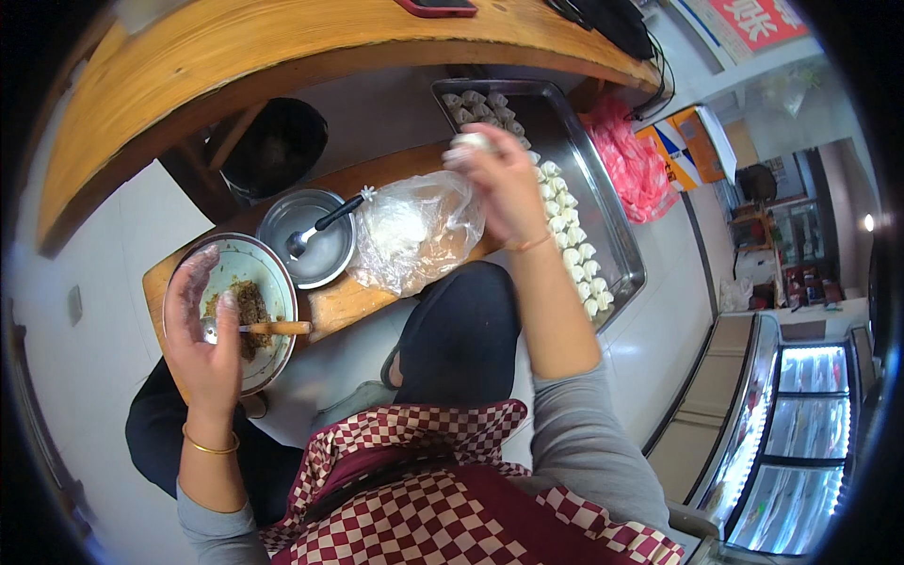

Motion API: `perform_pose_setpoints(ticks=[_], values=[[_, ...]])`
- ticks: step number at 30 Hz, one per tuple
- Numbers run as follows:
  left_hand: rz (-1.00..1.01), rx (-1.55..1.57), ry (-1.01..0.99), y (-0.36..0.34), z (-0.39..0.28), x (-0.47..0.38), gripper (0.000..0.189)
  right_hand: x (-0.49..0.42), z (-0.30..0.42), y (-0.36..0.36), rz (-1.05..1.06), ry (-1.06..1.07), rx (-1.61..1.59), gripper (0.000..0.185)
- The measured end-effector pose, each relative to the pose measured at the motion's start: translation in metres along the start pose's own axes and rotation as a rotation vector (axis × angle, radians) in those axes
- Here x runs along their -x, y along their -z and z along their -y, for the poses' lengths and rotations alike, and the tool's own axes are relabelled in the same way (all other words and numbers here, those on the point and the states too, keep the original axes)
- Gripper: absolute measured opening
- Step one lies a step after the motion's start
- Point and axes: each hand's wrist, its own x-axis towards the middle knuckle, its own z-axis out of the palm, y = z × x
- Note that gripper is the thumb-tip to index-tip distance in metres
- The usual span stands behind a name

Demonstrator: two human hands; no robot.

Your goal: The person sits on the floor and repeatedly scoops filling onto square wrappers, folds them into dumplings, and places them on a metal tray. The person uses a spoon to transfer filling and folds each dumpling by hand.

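My right hand (498, 180) holds a white folded dumpling (474, 141) in its fingertips, above the near side of a metal tray (609, 212). Folded dumplings (565, 219) stand in rows on that tray. My left hand (208, 325), flour on its fingers, is raised over an enamel bowl (286, 296) with nothing in its grasp. Brown minced filling (251, 304) lies in the bowl, and a wooden-handled spoon (282, 328) rests across it. Beside the bowl is a metal basin (272, 212) of cloudy liquid with a black-handled spoon (339, 212). A clear plastic bag (417, 233) contains white wrappers or dough, blurred by the plastic.
The bowl, basin and bag sit on a low wooden bench (332, 314). A wooden tabletop (282, 35) overhangs the far side, carrying a phone (438, 7). Under it stands a black bin (279, 148). A pink plastic bag (628, 162) and a carton (688, 148) lie right of the tray.
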Motion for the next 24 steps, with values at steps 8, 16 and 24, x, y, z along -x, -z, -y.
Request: perform_pose_setpoints(ticks=[8, 16, 24], values=[[-0.062, 0.063, 0.082, 0.017, 0.021, 0.006, 0.044, -0.089, -0.007, 0.288, -0.649, -0.192, 0.957, 0.045], [-0.142, 0.115, 0.071, 0.023, 0.024, -0.007, 0.037, -0.092, -0.038, 0.328, -0.508, -0.302, 1.462, 0.046], [-0.134, 0.111, 0.076, 0.031, 0.011, -0.012, 0.032, -0.081, -0.002, 0.156, -0.34, 0.2, 1.561, 0.035]])
